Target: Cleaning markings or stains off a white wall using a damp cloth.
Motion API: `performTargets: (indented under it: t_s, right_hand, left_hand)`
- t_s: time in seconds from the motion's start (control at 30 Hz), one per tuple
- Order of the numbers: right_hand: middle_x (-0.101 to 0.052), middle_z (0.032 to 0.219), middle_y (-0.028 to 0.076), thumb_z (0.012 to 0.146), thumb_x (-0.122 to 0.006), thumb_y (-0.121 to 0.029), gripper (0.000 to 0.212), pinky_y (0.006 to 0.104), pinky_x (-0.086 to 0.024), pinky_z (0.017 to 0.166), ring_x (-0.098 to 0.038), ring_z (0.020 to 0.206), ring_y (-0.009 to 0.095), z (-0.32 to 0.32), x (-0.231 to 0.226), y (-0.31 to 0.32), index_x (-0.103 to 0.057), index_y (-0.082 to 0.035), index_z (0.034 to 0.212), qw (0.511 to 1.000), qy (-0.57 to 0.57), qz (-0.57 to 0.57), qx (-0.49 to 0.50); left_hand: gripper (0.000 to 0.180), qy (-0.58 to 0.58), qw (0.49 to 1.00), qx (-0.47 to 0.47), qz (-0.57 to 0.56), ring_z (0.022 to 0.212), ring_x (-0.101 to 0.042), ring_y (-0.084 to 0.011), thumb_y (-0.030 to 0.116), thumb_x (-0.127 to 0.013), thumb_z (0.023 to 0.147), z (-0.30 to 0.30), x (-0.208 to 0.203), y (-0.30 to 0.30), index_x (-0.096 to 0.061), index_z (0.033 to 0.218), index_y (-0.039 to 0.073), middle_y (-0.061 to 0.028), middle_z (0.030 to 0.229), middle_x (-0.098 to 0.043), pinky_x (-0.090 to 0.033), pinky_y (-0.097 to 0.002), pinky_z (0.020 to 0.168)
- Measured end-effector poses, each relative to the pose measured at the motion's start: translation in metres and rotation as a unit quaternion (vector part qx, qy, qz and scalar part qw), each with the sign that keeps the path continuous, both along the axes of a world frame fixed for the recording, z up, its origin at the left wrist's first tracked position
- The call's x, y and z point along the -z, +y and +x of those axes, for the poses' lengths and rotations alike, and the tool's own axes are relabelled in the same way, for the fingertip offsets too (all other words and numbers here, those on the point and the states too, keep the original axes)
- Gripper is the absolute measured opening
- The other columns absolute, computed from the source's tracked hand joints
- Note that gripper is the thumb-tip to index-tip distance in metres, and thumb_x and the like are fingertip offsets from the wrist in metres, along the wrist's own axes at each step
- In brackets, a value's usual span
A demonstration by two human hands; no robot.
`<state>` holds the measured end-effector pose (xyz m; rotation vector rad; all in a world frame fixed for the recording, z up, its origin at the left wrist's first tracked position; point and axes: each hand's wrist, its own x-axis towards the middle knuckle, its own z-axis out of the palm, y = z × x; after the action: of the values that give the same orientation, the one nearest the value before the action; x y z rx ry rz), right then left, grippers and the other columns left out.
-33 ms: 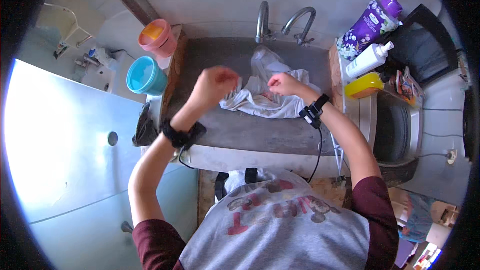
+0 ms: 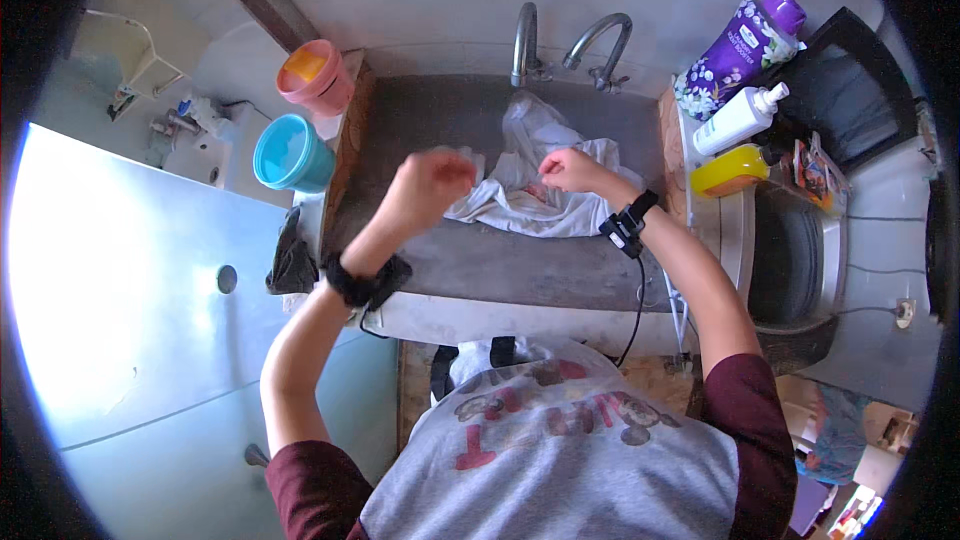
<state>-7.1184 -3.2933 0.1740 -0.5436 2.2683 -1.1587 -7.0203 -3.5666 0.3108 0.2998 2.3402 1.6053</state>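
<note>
A wet white cloth point(image 2: 545, 218) lies bunched in the grey basin point(image 2: 450, 265). At its left end my left hand point(image 2: 435, 185) is closed, with a pale edge of the cloth at its fingertips. My right hand point(image 2: 572, 171) pinches the cloth at its upper right part, its fingers bent inward. A pinkish patch shows on the fabric between the two hands. Beyond them a thin whitish, see-through bundle point(image 2: 540, 125) lies by the cloth, below the taps; I cannot tell whether it is part of the same piece.
Two curved metal taps point(image 2: 524, 45) rise behind the basin. A pink bucket point(image 2: 335, 95) and a turquoise bucket point(image 2: 312, 172) stand on the left ledge above a dark cloth point(image 2: 290, 258). To the right are a purple bottle point(image 2: 725, 60), a white bottle point(image 2: 735, 125) and a yellow bottle point(image 2: 728, 172).
My left hand has shifted slightly down, and the left edge of the cloth has moved a little with it. My right hand has hardly moved.
</note>
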Motion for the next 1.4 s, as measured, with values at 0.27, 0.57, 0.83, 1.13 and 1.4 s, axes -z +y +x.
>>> performTargets:
  t_s: [0.27, 0.57, 0.83, 1.13, 1.4]
  right_hand:
    - [-0.065, 0.087, 0.012, 0.072, -0.064, -0.017, 0.025, 0.0309, -0.048, 0.072, -0.062, 0.082, 0.020, -0.001, 0.015, 0.017, -0.062, -0.001, 0.092, 0.991, 0.056, 0.125, 0.002]
    - [-0.066, 0.086, 0.012, 0.071, -0.068, -0.018, 0.026, 0.0317, -0.048, 0.072, -0.062, 0.080, 0.021, 0.000, 0.016, 0.028, -0.064, -0.001, 0.090, 0.996, 0.034, 0.087, -0.001]
    - [-0.066, 0.087, 0.011, 0.072, -0.067, -0.016, 0.027, 0.0302, -0.048, 0.073, -0.062, 0.081, 0.019, -0.006, 0.022, 0.023, -0.063, 0.000, 0.093, 0.995, 0.043, 0.085, 0.003]
    - [-0.065, 0.086, 0.009, 0.072, -0.065, -0.012, 0.023, 0.0280, -0.049, 0.072, -0.061, 0.080, 0.016, -0.012, 0.032, 0.035, -0.063, 0.001, 0.091, 0.993, 0.081, 0.064, 0.054]
    - [-0.064, 0.092, 0.011, 0.069, -0.067, -0.015, 0.041, 0.0301, -0.047, 0.073, -0.061, 0.084, 0.019, 0.006, 0.020, 0.047, -0.057, -0.002, 0.107, 0.974, 0.058, 0.217, -0.011]
  left_hand:
    - [0.060, 0.069, 0.821, -0.096, -0.559, 0.123, -0.035, -0.0362, 0.040, -0.058, 0.081, 0.096, 0.047, -0.048, -0.044, 0.125, 0.003, -0.0175, 0.127, -0.046, -0.026, -0.0610, 0.096]
    - [0.059, 0.014, 0.792, -0.119, -0.598, 0.128, -0.027, -0.0315, 0.038, -0.057, 0.081, 0.150, 0.064, -0.092, -0.041, 0.128, 0.007, -0.0127, 0.127, -0.042, -0.011, -0.0675, 0.099]
    - [0.060, 0.098, 0.836, -0.093, -0.532, 0.125, -0.032, -0.0294, 0.033, -0.060, 0.081, 0.173, 0.064, -0.114, -0.036, 0.131, 0.009, -0.0115, 0.128, -0.040, -0.013, -0.0620, 0.103]
    - [0.067, 0.137, 0.843, -0.111, -0.508, 0.128, -0.029, -0.0287, 0.037, -0.064, 0.076, 0.173, 0.049, -0.105, -0.037, 0.131, 0.009, -0.0117, 0.135, -0.035, -0.011, -0.0601, 0.104]
    - [0.068, 0.155, 0.847, -0.141, -0.489, 0.129, -0.028, -0.0304, 0.026, -0.066, 0.075, 0.174, 0.021, -0.066, -0.034, 0.132, 0.008, -0.0136, 0.135, -0.034, -0.012, -0.0564, 0.105]
